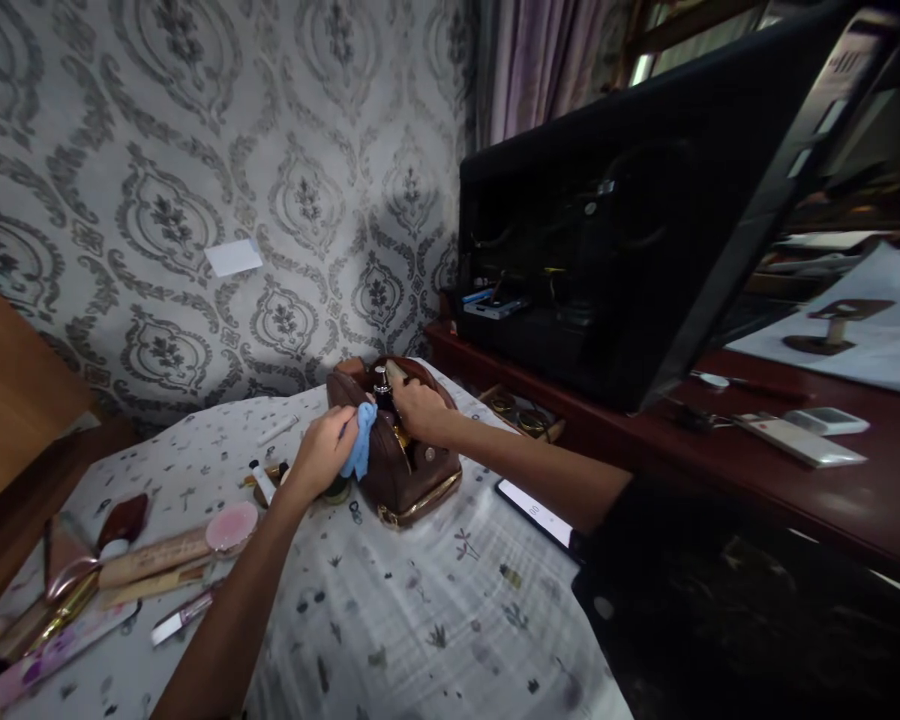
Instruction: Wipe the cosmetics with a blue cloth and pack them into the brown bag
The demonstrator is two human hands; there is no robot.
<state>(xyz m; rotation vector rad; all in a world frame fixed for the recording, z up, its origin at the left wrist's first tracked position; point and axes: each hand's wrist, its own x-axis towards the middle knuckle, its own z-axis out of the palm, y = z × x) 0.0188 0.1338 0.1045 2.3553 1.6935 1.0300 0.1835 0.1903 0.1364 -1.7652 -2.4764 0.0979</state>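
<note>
While pinching the blue cloth (358, 440) with the left hand (321, 450) beside the bag (382, 482), cannot tell the grip of the right hand (418, 408) at its top, but guess soft, light cloth, best held mid-bunch.

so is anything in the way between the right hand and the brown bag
Nothing visible: the right hand is at the open top of the brown bag. A dark item with a shiny top shows in the opening beside that hand; the blue cloth in the left hand hangs by the bag's left side.
</note>
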